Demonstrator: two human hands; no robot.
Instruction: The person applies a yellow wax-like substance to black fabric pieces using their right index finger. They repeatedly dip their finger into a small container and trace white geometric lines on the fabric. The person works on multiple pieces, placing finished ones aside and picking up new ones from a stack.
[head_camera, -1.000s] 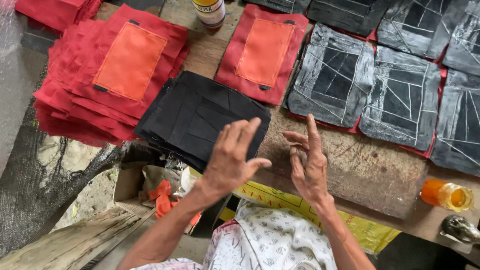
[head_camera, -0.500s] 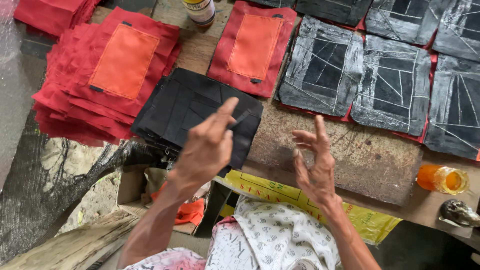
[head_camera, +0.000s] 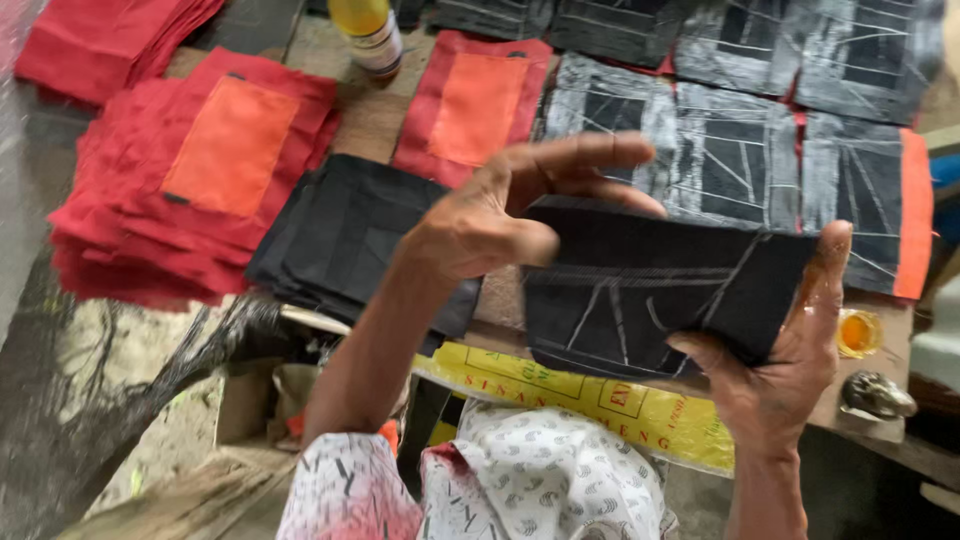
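Both hands, empty and open half a second earlier, now hold a chalk-marked black fabric piece (head_camera: 650, 290) above the tabletop (head_camera: 370, 115), left hand (head_camera: 500, 215) and right hand (head_camera: 780, 360) fingers gripping opposite edges.

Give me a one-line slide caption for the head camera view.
Both hands, left hand and right hand, hold a chalk-marked black fabric piece above a table of red and black stacks.

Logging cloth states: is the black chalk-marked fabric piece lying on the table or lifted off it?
Lifted. The black chalk-marked fabric piece is held between the left hand and right hand, above the wooden table.
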